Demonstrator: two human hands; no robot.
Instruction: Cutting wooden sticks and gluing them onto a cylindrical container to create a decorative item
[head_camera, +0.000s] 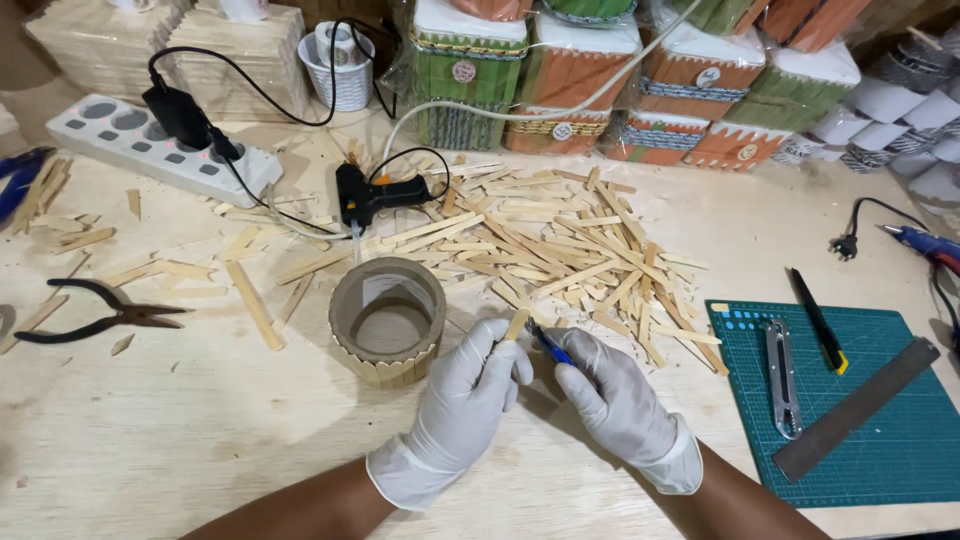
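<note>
Both my hands wear white gloves. My left hand pinches a short wooden stick upright by its lower end. My right hand grips a small tool with blue handles, its tip against the stick. Just left of the hands stands a cardboard ring with short wooden sticks lining its outer wall. A large heap of loose wooden sticks lies behind the hands.
A black glue gun rests behind the ring, cabled to a white power strip. Black pliers lie at left. A green cutting mat at right carries a utility knife, a black-and-yellow cutter and a metal ruler. Wrapped decorated boxes line the back.
</note>
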